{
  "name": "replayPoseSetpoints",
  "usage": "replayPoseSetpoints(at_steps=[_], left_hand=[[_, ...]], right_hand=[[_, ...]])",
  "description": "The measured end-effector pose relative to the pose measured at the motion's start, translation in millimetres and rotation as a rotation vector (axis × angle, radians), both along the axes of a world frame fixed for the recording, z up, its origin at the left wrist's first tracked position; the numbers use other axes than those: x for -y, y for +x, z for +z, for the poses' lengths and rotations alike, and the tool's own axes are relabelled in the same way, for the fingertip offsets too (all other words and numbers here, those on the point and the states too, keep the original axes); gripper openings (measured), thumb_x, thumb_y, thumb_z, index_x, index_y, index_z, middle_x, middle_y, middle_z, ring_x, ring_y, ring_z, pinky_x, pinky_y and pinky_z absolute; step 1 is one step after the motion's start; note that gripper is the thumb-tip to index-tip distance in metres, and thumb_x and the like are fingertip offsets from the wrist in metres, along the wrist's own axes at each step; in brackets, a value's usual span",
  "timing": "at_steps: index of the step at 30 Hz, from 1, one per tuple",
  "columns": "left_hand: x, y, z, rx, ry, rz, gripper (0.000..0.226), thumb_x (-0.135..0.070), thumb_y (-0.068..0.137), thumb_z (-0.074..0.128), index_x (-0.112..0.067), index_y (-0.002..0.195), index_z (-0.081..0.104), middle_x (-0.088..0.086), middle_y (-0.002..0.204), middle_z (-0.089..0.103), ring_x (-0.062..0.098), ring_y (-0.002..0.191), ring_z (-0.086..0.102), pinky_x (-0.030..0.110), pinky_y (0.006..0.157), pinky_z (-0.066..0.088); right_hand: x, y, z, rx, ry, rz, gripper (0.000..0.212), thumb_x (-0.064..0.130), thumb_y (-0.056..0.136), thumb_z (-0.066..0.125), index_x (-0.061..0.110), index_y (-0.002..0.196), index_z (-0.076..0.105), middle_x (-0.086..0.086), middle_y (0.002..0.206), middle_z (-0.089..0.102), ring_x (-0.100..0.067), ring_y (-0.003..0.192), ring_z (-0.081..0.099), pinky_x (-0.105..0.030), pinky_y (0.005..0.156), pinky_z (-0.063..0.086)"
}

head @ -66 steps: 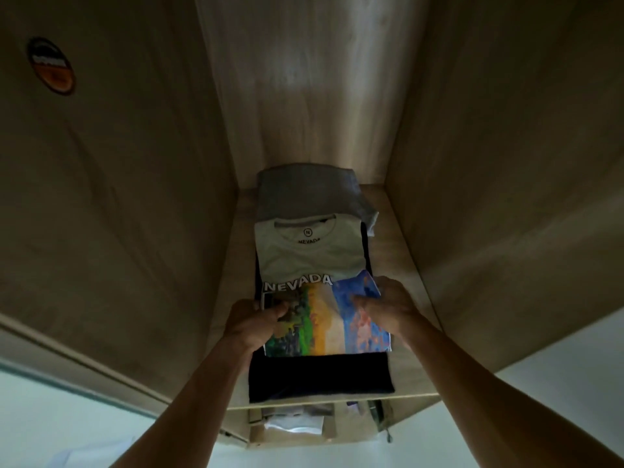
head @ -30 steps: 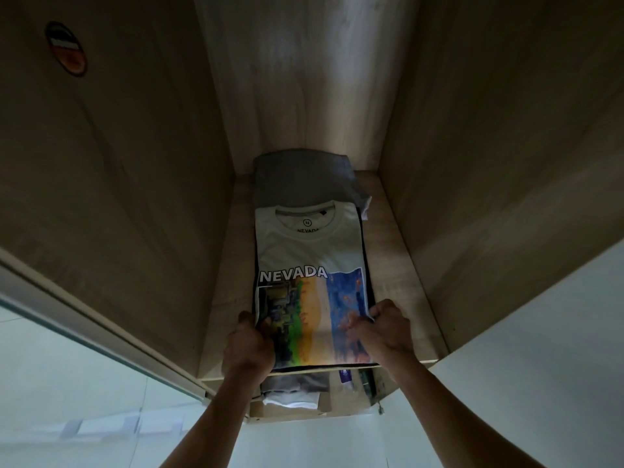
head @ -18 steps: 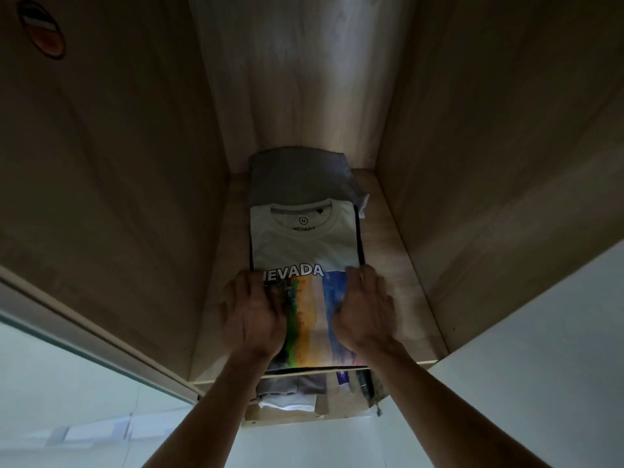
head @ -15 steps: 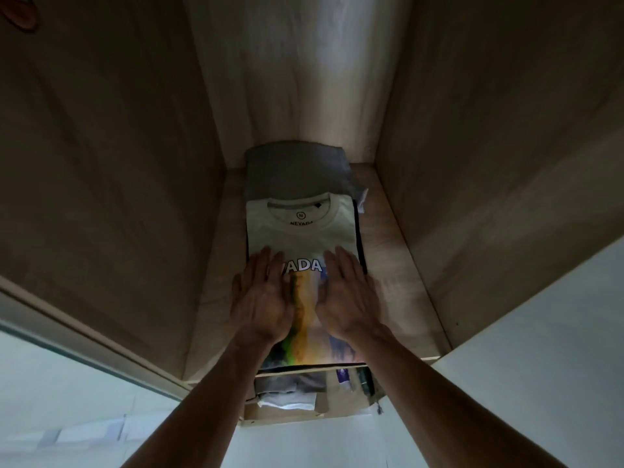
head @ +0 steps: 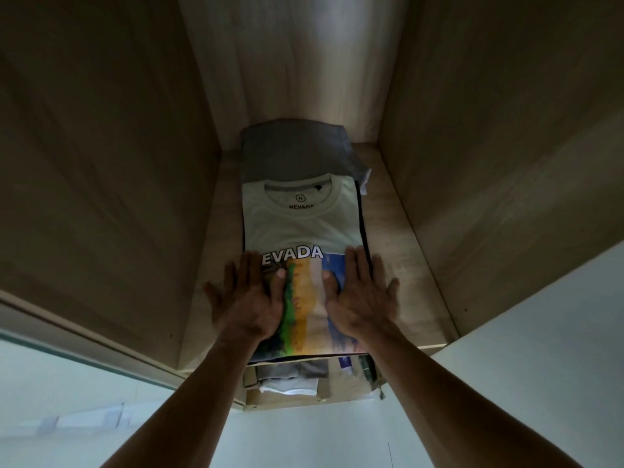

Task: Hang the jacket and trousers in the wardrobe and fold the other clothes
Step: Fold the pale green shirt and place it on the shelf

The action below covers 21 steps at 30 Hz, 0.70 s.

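there, grey garment [head: 293, 150] (folded) behind t-shirt [head: 300, 228].

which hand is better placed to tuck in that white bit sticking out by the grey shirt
Right. The right hand lies flat on the Nevada T-shirt, on the white bit's side; the left hand is opposite.

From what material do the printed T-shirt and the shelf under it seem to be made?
T-shirt: soft knit fabric, probably cotton, matte, with a ribbed collar and a printed picture. Shelf: pale wood-look board with visible grain, matte; whether it is solid wood or laminate cannot be told.
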<state>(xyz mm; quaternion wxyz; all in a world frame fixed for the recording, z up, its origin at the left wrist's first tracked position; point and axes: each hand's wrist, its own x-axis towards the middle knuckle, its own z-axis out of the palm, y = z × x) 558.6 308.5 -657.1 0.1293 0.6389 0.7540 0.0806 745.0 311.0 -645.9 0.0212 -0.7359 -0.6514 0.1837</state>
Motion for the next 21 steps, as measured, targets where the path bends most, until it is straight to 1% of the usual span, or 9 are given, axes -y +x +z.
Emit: replayPoseSetpoints(at_steps=[3, 5, 8, 10, 12, 14, 16, 18, 21], left_hand=[[13.6, -0.1, 7.8, -0.072, 0.12, 0.007, 0.075, -0.062, 0.096, 0.01, -0.017, 0.146, 0.043, 0.008, 0.15, 0.045, 0.031, 0.14, 0.037, 0.064, 0.11, 0.027], [21.8, -2.8, 10.8, -0.122, 0.17, 0.021, 0.068, -0.056, 0.098, 0.017, -0.013, 0.139, 0.049, 0.012, 0.143, 0.053, 0.034, 0.133, 0.045, 0.063, 0.106, 0.034], [26.2, -7.7, 19.9, -0.061, 0.132, 0.046, 0.068, -0.053, 0.097, 0.014, -0.011, 0.141, 0.046, 0.014, 0.144, 0.049, 0.036, 0.134, 0.042, 0.061, 0.105, 0.037], [33.0, -10.1, 29.2, -0.011, 0.121, 0.027, 0.066, -0.051, 0.097, 0.012, -0.012, 0.141, 0.043, 0.015, 0.145, 0.045, 0.036, 0.135, 0.038, 0.06, 0.106, 0.037], [43.1, -8.9, 46.8, 0.02, 0.094, 0.02, 0.06, -0.048, 0.1, 0.015, -0.015, 0.144, 0.038, 0.014, 0.148, 0.041, 0.034, 0.137, 0.035, 0.058, 0.108, 0.035], [54.0, -7.0, 63.1, 0.007, 0.059, 0.03, 0.052, -0.045, 0.103, 0.02, -0.019, 0.146, 0.034, 0.01, 0.151, 0.037, 0.033, 0.138, 0.034, 0.058, 0.111, 0.03], [66.1, -4.1, 87.0, 0.001, 0.056, 0.03, 0.049, -0.044, 0.104, 0.022, -0.021, 0.145, 0.034, 0.009, 0.15, 0.039, 0.034, 0.135, 0.039, 0.061, 0.111, 0.026], [77.5, 0.4, 117.1, 0.029, 0.042, 0.044, 0.048, -0.043, 0.104, 0.025, -0.02, 0.145, 0.034, 0.009, 0.15, 0.039, 0.035, 0.133, 0.042, 0.063, 0.112, 0.024], [100.3, 8.7, 175.2, 0.044, 0.025, 0.047, 0.048, -0.041, 0.105, 0.027, -0.02, 0.147, 0.03, 0.006, 0.152, 0.036, 0.034, 0.134, 0.043, 0.062, 0.114, 0.022]], right_hand=[[11.6, 5.8, -2.5, -0.014, 0.031, -0.005, 0.069, 0.061, 0.101, 0.006, 0.028, 0.159, -0.006, 0.0, 0.168, -0.007, -0.027, 0.154, -0.008, -0.059, 0.121, 0.006], [19.2, 10.6, -0.4, -0.018, 0.025, -0.001, 0.066, 0.059, 0.101, 0.005, 0.03, 0.159, -0.007, -0.001, 0.168, -0.006, -0.027, 0.154, -0.007, -0.058, 0.122, 0.006], [28.2, 14.5, 9.1, -0.036, 0.024, -0.013, 0.062, 0.056, 0.103, 0.009, 0.032, 0.159, -0.003, -0.001, 0.168, -0.003, -0.025, 0.154, -0.005, -0.058, 0.121, 0.01], [37.6, 15.2, 19.9, -0.053, 0.02, -0.01, 0.06, 0.053, 0.104, 0.013, 0.031, 0.159, -0.001, -0.001, 0.167, -0.001, -0.024, 0.154, -0.001, -0.058, 0.12, 0.016], [46.8, 18.5, 35.4, -0.081, 0.0, -0.004, 0.059, 0.05, 0.104, 0.016, 0.031, 0.159, 0.003, -0.002, 0.167, 0.004, -0.025, 0.154, 0.004, -0.057, 0.118, 0.021], [54.8, 21.5, 50.5, -0.086, -0.014, 0.013, 0.057, 0.05, 0.104, 0.019, 0.031, 0.158, 0.011, -0.004, 0.165, 0.012, -0.028, 0.152, 0.012, -0.056, 0.115, 0.03], [62.2, 24.6, 73.2, -0.09, -0.016, 0.02, 0.054, 0.047, 0.104, 0.023, 0.031, 0.156, 0.019, -0.006, 0.159, 0.022, -0.029, 0.146, 0.023, -0.053, 0.109, 0.038], [69.1, 26.8, 99.4, -0.112, -0.012, 0.009, 0.05, 0.042, 0.104, 0.027, 0.03, 0.152, 0.025, -0.007, 0.152, 0.03, -0.028, 0.139, 0.032, -0.049, 0.103, 0.042], [84.1, 28.9, 146.7, -0.168, 0.021, 0.015, 0.045, 0.036, 0.103, 0.03, 0.025, 0.147, 0.032, -0.01, 0.139, 0.042, -0.029, 0.128, 0.044, -0.047, 0.098, 0.047]])
